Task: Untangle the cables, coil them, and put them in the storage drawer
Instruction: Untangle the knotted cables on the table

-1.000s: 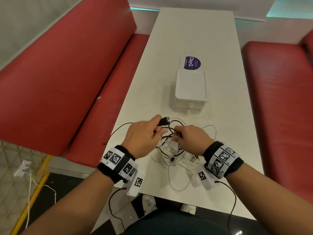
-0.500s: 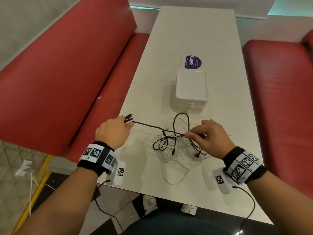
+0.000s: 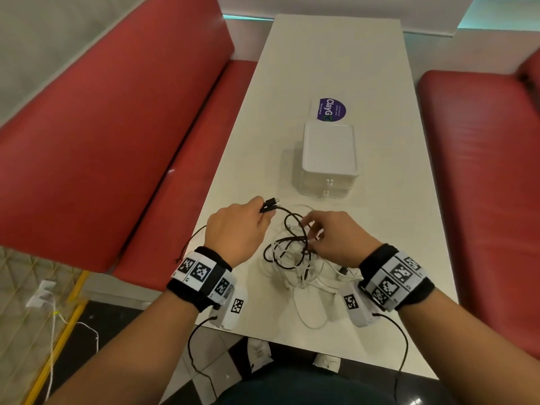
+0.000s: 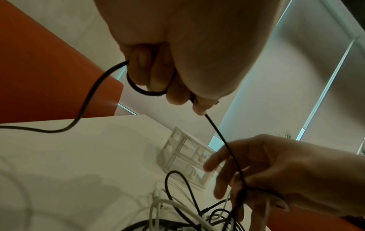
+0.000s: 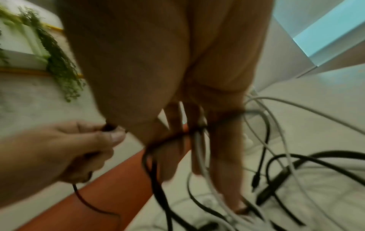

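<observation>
A tangle of black and white cables [image 3: 292, 260] lies on the white table [image 3: 336, 54] near its front edge. My left hand [image 3: 261, 213] grips the black cable [image 4: 221, 139] near its plugs [image 3: 271, 203], with a loop of it curled in the fingers [image 4: 156, 73]. From there the black cable runs down to my right hand [image 3: 311, 233], which pinches it in the tangle [image 5: 173, 137]; a white cable [image 5: 199, 148] passes between those fingers. The white storage drawer unit [image 3: 330, 159] stands just beyond the hands, both drawers closed.
A purple round sticker [image 3: 330, 109] lies behind the drawer unit. Red bench seats [image 3: 102, 147] flank the table on both sides. Wrist-camera leads [image 3: 193, 346] hang off the table's front edge. A loose white cable loop [image 3: 309, 317] reaches toward me.
My left hand, stretched out left with the black cable taut half a second ago, has come back right toward the tangle. My right hand has shifted left to meet it.
</observation>
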### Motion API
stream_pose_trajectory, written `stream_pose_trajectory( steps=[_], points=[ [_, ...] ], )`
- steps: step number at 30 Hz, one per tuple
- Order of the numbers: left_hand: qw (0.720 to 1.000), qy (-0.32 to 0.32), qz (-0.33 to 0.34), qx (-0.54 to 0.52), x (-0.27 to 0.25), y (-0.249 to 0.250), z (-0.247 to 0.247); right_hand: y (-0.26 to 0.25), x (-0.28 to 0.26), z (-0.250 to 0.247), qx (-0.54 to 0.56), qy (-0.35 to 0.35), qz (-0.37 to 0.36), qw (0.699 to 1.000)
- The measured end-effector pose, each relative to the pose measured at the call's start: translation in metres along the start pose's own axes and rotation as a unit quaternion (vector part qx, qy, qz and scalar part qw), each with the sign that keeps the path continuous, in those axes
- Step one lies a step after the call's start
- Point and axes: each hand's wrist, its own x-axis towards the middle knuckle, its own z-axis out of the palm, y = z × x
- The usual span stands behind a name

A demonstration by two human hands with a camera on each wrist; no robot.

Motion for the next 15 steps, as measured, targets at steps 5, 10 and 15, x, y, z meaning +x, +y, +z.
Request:
stream_pose_trajectory(
  steps=[5, 10, 15],
  points=[
    [0.998, 0.022, -0.005, 0.051, 0.0, 0.003, -0.002, -0.017, -0.014, -0.007, -0.036, -0.076, -0.072, 0.994],
    [0.998, 0.038, 0.02, 0.044, 0.0, 0.009, -0.003, -0.029, -0.016, 0.003, 0.227, -0.021, -0.061, 0.972],
    [0.971, 0.029, 0.142, -0.19, -0.013, 0.009, -0.018, -0.004, -0.009, 0.025, 0.048, 0.05, 0.005, 0.998]
  ],
)
